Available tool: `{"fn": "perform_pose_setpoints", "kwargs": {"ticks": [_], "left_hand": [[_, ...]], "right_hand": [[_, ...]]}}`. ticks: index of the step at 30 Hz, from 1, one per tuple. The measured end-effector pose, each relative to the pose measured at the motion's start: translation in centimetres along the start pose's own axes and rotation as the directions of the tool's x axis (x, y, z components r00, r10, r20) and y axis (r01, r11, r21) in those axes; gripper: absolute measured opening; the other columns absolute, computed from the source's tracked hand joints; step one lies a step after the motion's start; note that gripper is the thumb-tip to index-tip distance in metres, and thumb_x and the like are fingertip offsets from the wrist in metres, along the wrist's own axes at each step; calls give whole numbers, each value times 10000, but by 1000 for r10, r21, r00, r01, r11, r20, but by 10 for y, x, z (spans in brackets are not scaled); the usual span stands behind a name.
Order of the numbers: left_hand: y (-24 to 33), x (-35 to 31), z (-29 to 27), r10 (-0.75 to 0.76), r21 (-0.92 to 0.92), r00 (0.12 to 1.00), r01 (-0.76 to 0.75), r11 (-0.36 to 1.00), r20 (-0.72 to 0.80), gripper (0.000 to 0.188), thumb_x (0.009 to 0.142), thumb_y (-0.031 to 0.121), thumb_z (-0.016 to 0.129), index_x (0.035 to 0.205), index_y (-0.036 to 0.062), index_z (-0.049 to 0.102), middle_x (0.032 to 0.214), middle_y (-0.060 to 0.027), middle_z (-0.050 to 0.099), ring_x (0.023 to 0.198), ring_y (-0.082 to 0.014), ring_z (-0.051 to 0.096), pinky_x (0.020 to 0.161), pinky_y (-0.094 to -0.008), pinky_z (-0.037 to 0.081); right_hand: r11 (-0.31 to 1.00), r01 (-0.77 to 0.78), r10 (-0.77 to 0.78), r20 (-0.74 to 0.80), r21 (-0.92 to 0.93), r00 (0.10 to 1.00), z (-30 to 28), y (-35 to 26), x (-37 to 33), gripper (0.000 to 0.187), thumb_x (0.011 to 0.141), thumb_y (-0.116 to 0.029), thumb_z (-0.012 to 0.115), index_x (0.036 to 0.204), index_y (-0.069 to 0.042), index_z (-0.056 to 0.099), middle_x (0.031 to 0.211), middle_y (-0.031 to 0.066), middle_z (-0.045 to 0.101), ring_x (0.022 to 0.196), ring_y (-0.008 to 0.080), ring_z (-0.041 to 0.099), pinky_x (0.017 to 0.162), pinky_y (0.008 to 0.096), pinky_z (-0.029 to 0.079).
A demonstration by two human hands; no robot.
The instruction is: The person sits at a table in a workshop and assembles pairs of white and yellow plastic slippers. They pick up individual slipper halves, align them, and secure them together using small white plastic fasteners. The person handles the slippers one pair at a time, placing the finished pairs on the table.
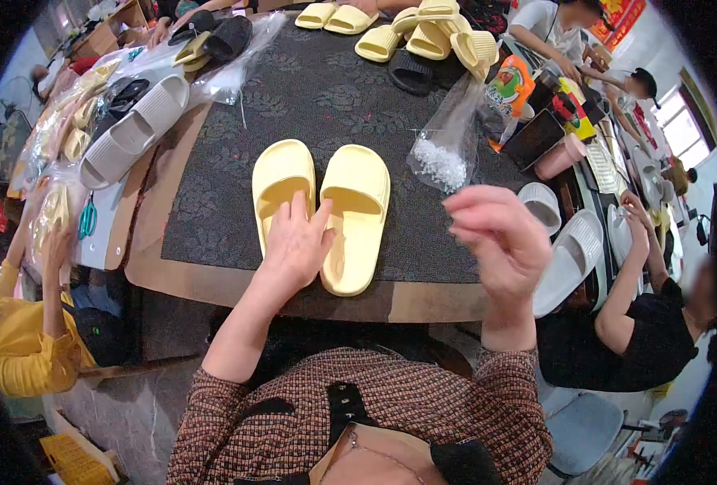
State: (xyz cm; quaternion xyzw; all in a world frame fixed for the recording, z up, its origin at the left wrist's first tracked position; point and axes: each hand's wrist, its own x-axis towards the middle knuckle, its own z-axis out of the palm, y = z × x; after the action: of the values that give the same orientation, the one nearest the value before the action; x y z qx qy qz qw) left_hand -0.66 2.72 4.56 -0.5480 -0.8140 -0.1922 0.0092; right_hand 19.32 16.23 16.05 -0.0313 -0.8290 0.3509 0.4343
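Observation:
A pair of pale yellow slide slippers lies side by side before me, toes pointing away: the left slipper [284,167] and the right slipper [357,174]. My left hand [298,246] rests across both with its fingers stretched apart, their tips at the strap openings. It does not visibly grip either one. Off to the right, my right hand [504,242] is raised over the table edge, its fingers curled together; anything between them is too small to make out. Just beyond it lies a clear plastic bag [443,158] of small whitish pieces.
A dark patterned mat [213,194] covers the table. More yellow slippers [431,39] are piled at the far side. Grey slippers [136,133] lie at left, near teal scissors [88,218]; a white slipper [570,259] sits at right beside a pink cup [560,156]. Co-workers sit on both sides.

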Motion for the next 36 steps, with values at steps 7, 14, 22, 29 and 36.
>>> {"fn": "perform_pose_setpoints", "kwargs": {"ticks": [7,14,22,29,36], "left_hand": [[4,-5,-8,101,-241,992,-117,963,-78,360,841,104,624,1181,2,563,983,-157,569,889,-317,566,796,-410,465],[49,-14,-34,307,-668,885,-465,580,-350,353,769,9,693,1114,10,618,959,-146,603,865,-292,605,731,-358,503],[40,-28,-34,-87,-924,972,-179,337,-220,94,878,-31,585,969,-26,609,976,-100,619,864,-150,603,726,-256,495],[28,-36,-33,-149,-961,988,-2,-275,41,136,963,66,506,1008,-33,589,1002,-169,653,700,-139,611,637,-260,517],[6,-72,-41,-305,-922,897,224,-315,322,108,941,81,541,993,-13,541,772,-129,634,556,-158,587,507,-262,506]], "right_hand": [[971,51,-44,-34,232,998,-13,-27,-13,108,799,23,629,899,-5,659,878,188,682,680,224,649,610,313,517],[933,50,-170,314,357,934,26,-30,0,136,765,-15,679,897,3,656,855,140,686,740,272,668,655,339,525],[911,-357,290,293,209,911,40,1,-11,318,810,-20,637,1121,35,603,1007,157,661,812,203,658,716,305,517],[931,-365,335,460,-26,823,57,54,-56,199,818,-30,634,1014,2,644,893,130,669,827,255,663,714,316,515],[979,-6,74,330,-203,941,33,39,-65,203,738,35,646,933,-21,651,857,116,658,767,283,641,695,354,516]]}}
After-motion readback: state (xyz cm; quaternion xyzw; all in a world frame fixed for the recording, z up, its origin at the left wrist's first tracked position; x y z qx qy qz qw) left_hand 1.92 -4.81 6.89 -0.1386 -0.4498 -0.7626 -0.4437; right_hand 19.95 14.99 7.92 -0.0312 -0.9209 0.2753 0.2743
